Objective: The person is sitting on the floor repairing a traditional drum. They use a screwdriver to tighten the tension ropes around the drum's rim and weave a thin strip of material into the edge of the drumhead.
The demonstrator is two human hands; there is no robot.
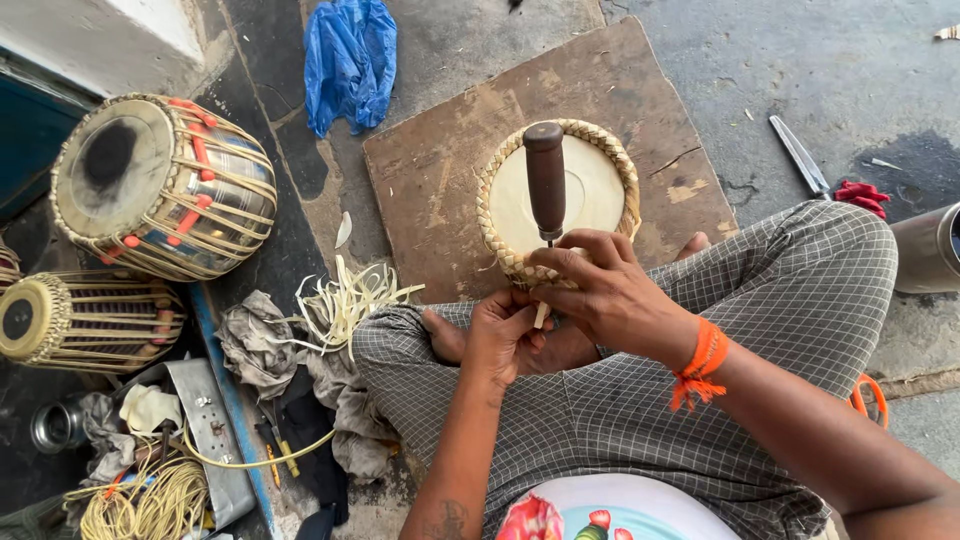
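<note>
A round drum head (590,190) with a pale skin and a braided straw-coloured rim stands on a brown board (440,160), its near edge resting by my crossed legs. A tool with a dark wooden handle (545,175) pokes up from the braid. My right hand (605,290) grips the braided rim at its near edge, around the tool's thin shaft. Just left of it, my left hand (500,335) pinches a pale strip at the rim. An orange thread is tied round my right wrist.
Two finished drums (165,185) (85,320) lie at the left. Pale strips (345,295), rags and a coil of cord (150,500) lie beside my left knee. A blue plastic bag (350,60) is at the top, a metal blade (800,155) and red scrap at the right.
</note>
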